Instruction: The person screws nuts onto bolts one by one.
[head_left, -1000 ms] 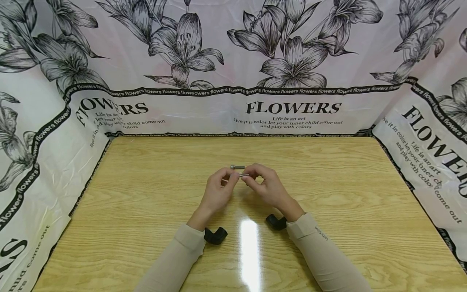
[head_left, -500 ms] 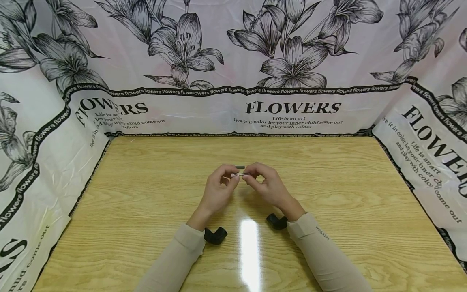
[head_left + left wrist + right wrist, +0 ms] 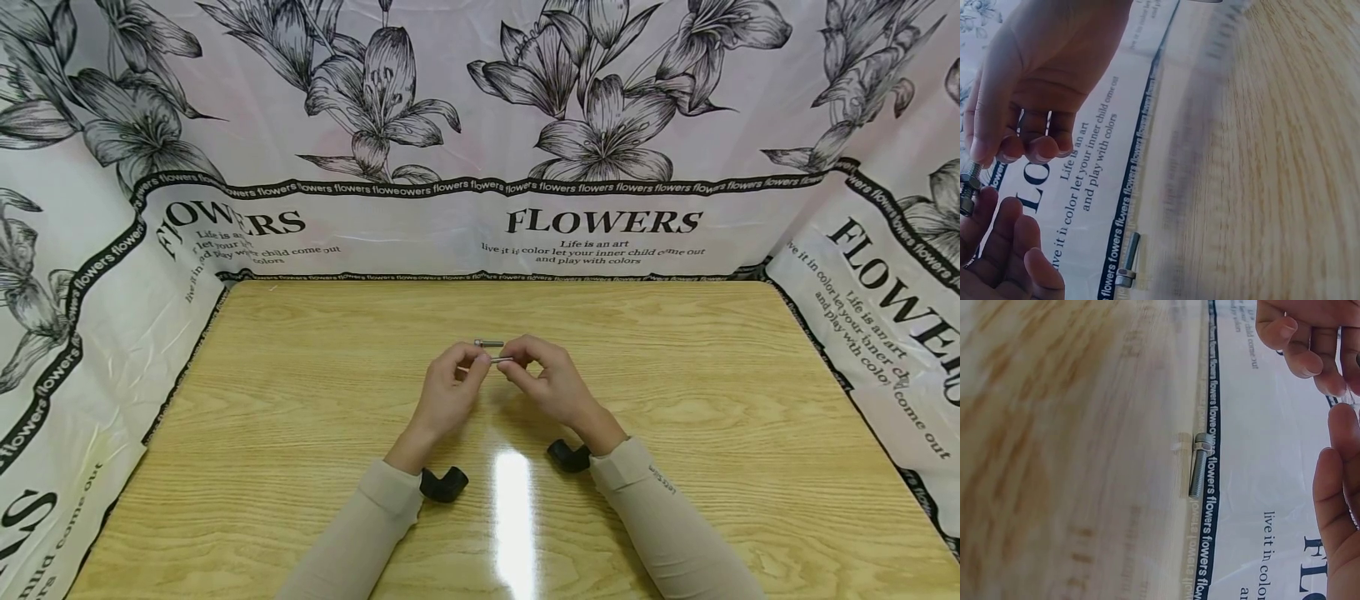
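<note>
Between both hands, a metal bolt (image 3: 974,175) with a nut on its thread is held just above the table. My left hand (image 3: 450,387) pinches it with thumb and finger at the head and nut end, which the fingers hide in the head view. From the other side, my right hand (image 3: 549,383) pinches the threaded tip. Just beyond the fingers, a second bolt (image 3: 489,343) lies on the table, head to the left. In the right wrist view this second bolt (image 3: 1200,465) carries a nut close under its head. The held bolt is not clearly visible there.
The wood-grain table (image 3: 300,392) has a bright reflection near its front. Flower-printed cloth (image 3: 420,233) stands along the back and sides. One black bent piece (image 3: 444,485) sits beside the left cuff and another black piece (image 3: 568,456) beside the right cuff.
Half a second ago my left fingers stood higher, baring the held bolt's head and covering the other bolt's head. They have come back down over the held head. The right hand is nearly still.
</note>
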Demonstrator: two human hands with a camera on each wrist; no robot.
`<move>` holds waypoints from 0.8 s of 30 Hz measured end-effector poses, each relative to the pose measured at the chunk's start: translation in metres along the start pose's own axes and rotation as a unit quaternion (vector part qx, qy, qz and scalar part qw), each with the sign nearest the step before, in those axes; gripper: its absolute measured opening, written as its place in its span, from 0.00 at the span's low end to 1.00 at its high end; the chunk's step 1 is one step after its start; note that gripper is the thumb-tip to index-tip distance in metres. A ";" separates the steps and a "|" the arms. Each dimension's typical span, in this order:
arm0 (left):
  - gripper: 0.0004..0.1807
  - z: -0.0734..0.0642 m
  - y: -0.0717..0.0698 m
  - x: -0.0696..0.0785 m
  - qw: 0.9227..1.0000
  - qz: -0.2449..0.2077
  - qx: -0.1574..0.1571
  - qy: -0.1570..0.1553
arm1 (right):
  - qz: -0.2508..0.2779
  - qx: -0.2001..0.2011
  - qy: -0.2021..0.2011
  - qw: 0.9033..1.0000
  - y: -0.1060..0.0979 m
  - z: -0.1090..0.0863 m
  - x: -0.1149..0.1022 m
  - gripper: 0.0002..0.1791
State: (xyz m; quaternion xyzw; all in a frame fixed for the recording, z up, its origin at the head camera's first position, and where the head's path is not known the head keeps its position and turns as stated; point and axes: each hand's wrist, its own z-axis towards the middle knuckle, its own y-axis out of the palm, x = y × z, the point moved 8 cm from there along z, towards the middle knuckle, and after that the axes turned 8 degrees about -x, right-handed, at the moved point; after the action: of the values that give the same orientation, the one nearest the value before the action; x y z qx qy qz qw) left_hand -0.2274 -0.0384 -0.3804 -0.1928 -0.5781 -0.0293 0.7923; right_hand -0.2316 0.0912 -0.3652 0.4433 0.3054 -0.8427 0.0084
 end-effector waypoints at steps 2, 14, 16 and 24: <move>0.09 0.000 0.001 0.000 1.000 -0.002 -0.003 0.002 | 0.000 0.001 -0.001 1.000 0.000 0.000 -0.001 0.04; 0.09 0.000 0.002 0.006 0.997 -0.034 -0.018 0.066 | 0.004 -0.002 -0.001 1.000 0.000 0.000 0.000 0.04; 0.09 0.000 0.002 0.005 0.997 -0.035 -0.019 0.065 | 0.004 -0.003 -0.004 1.000 0.001 0.000 0.000 0.05; 0.08 0.000 0.002 0.004 0.998 -0.026 -0.021 0.049 | 0.005 -0.001 -0.003 1.000 0.001 -0.001 0.005 0.04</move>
State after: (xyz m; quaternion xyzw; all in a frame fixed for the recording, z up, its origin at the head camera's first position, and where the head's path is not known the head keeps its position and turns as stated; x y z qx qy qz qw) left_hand -0.2254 -0.0356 -0.3776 -0.1926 -0.5425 -0.0719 0.8145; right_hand -0.2338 0.0917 -0.3697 0.4424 0.3037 -0.8437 0.0137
